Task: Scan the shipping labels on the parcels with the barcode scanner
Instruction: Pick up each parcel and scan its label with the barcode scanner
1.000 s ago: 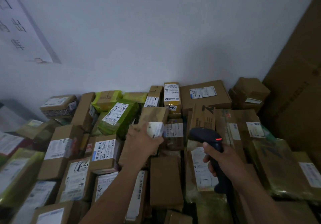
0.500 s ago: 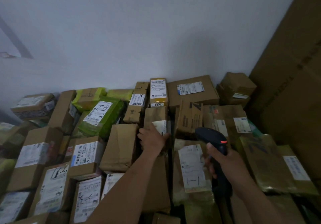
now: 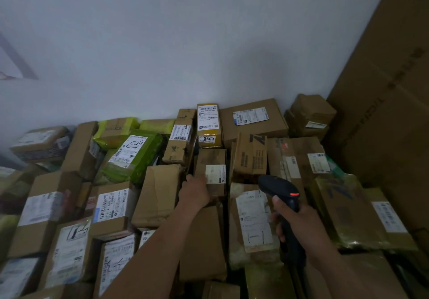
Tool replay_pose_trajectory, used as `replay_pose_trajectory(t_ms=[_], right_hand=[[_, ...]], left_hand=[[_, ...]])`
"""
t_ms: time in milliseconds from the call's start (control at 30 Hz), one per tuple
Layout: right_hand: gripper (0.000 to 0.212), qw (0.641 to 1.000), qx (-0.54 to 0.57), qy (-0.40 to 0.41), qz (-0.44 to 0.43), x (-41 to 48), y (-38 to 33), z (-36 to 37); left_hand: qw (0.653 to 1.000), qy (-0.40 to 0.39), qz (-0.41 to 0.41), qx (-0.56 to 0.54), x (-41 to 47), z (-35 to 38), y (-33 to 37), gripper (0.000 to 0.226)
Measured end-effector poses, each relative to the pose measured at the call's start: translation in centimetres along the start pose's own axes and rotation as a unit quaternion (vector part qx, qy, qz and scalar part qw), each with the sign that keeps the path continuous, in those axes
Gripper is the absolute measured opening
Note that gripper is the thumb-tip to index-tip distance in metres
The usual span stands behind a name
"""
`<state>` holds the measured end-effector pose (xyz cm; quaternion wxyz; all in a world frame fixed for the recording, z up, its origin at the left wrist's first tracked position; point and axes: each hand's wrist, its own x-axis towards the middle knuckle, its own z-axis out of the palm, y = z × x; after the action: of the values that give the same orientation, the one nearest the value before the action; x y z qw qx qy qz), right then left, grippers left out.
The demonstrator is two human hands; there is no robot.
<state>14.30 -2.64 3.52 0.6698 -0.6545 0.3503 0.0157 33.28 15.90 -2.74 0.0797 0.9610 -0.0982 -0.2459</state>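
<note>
Dim, bluish indoor light w/ soft shadow on wall [image 3: 250,71], edges bent by wide-angle lens, detail slightly soft

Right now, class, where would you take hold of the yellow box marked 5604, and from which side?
Grip the yellow box by its near end, probably from above and in front: a brown box and a flat carton crowd its long sides, the wall sits behind.
</note>
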Motion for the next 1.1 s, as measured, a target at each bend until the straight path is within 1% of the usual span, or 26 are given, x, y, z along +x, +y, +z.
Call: replay_pose_trajectory(t_ms=[133, 200, 300, 400, 467, 733, 867, 900, 967, 1033, 1100], right_hand=[[0.032, 1.0, 0.014, -0.002, 0.003, -0.3, 0.0, 0.0], [0.032, 1.0, 0.014, 0.001, 0.003, -0.3, 0.1, 0.1], [0.039, 1.0, 0.009, 0.008, 0.007, -0.3, 0.0, 0.3], [0.038, 1.0, 0.011, 0.005, 0.012, -0.4, -0.2, 0.5], [0.037, 1.0, 0.009, 0.002, 0.012, -0.6, -0.3, 0.5], [0.036, 1.0, 0.012, -0.005, -0.002, -0.8, -0.5, 0.6], [0.036, 1.0, 0.012, -0.008, 0.001, -0.7, -0.3, 0.5], [0.037, 1.0, 0.008, -0.008, 0.003, -0.7, -0.3, 0.4], [0.037, 1.0, 0.003, -0.006, 0.002, -0.7, -0.2, 0.3], [0.035, 1.0, 0.007, -0.003, -0.003, -0.8, 0.1, 0.1], [0.032, 1.0, 0.006, -0.005, -0.006, -1.1, 0.2, 0.0]], left_hand=[[1.0, 0.018, -0.008, -0.02, 0.3, 0.2, -0.2, 0.079], [0.998, 0.02, 0.0, -0.054, 0.4, 0.5, -0.2, 0.077], [0.989, -0.02, 0.05, -0.137, 0.4, 0.9, -0.8, 0.083], [0.984, -0.062, 0.082, -0.144, 0.3, 0.6, -1.9, 0.094], [0.984, -0.066, 0.088, -0.14, 0.3, 0.5, -2.5, 0.093], [0.995, -0.037, 0.087, -0.043, 0.3, 1.5, -3.2, 0.075], [0.995, 0.037, 0.081, 0.033, 0.5, 2.0, -3.1, 0.061], [0.995, 0.044, 0.077, 0.043, 0.5, 2.1, -3.0, 0.058], [0.996, 0.037, 0.069, 0.033, 0.4, 2.0, -2.7, 0.051], [0.996, 0.037, 0.076, -0.007, -0.2, 1.3, -2.3, 0.043], [0.991, 0.074, 0.088, -0.068, -1.4, 0.3, -1.9, 0.036]])
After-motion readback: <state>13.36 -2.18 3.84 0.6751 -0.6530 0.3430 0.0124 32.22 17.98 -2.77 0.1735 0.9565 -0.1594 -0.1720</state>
